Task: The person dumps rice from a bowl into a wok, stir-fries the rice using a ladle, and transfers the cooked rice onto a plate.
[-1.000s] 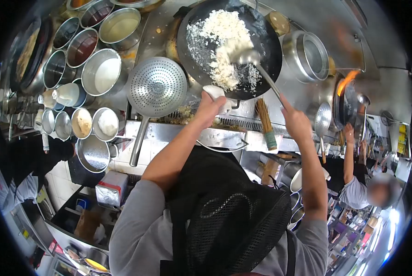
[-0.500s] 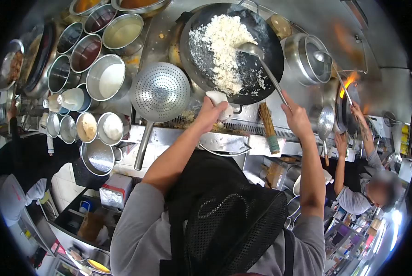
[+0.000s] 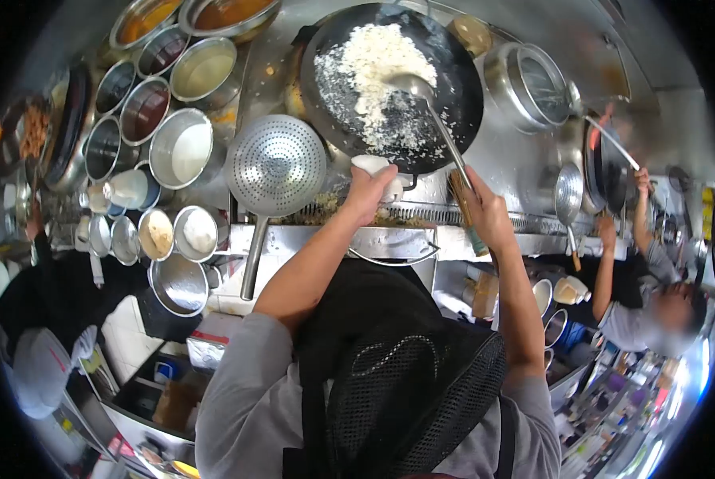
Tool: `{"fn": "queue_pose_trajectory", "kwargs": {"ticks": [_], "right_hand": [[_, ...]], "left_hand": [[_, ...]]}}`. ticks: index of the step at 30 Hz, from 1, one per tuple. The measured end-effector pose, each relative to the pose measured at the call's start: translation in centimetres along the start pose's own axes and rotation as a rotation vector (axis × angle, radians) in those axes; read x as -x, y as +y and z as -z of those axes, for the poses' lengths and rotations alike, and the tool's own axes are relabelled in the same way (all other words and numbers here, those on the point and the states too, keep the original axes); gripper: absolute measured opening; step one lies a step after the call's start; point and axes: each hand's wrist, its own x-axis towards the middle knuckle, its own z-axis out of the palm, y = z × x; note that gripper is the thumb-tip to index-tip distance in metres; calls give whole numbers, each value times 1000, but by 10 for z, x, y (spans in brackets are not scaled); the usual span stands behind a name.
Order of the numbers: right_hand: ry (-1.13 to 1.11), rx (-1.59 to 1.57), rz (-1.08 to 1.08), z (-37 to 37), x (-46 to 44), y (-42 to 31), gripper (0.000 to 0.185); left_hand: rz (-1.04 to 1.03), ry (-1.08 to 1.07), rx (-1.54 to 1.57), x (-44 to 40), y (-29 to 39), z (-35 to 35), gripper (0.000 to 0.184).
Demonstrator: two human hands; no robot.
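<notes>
Across the upper frame, a steel counter (image 3: 525, 164) carries a wok (image 3: 459, 89) at top centre and a perforated strainer (image 3: 276, 165) centre-left.

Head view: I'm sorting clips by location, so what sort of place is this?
Probably a restaurant kitchen: a large wok, many metal containers and a co-worker by another dark pan.

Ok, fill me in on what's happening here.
Someone is working at a wok of white, rice-like food. Their right hand grips a ladle, its bowl down in the food. Their left hand holds a white cloth at the wok's near rim. The food is loose and spread mostly over the wok's left and middle. A strainer lies left of the wok, and a co-worker is off to the right.
</notes>
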Motion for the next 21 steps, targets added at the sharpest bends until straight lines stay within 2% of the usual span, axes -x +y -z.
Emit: {"fn": "queue_pose_trajectory", "kwargs": {"ticks": [1,2,4,5,6,7,8,11,12,13,15,16,18,19,21], "right_hand": [[58,-102,7,1,2,-6,49],[88,-121,-23,5,8,-11,49],[181,-197,59,21,24,-24,47],[142,-290,-52,33,33,-36,47],[177,-330,-89,38,42,-38,47],[185,-391,-3,39,50,-36,48],[198,-455,83,40,56,-32,49],[164,-661,144,36,67,-14,49],[175,-742,194,33,66,-8,48],[224,-721,242,34,71,-7,49],[294,-717,302,27,74,-3,52],[313,-737,328,20,74,0,53],[318,-799,320,8,81,2,54],[326,-826,327,-5,80,3,56],[231,-862,289,-11,90,3,58]], "left_hand": [[60,77,35,15,21,-18,45],[75,49,0,11,18,-17,45],[232,-130,161,-2,20,-11,26],[180,-142,232,5,30,-22,16],[117,-27,214,21,50,-43,14],[155,-101,254,12,55,-36,13],[166,-73,250,37,90,-64,12],[184,-140,241,25,127,-62,23],[310,-184,378,0,139,-41,26],[348,-289,398,18,151,-48,30],[453,-249,405,24,167,-52,34],[356,-253,285,18,170,-47,33],[463,-182,354,15,183,-39,32],[431,-186,344,14,187,-35,31],[419,-162,343,13,192,-31,28]]}}
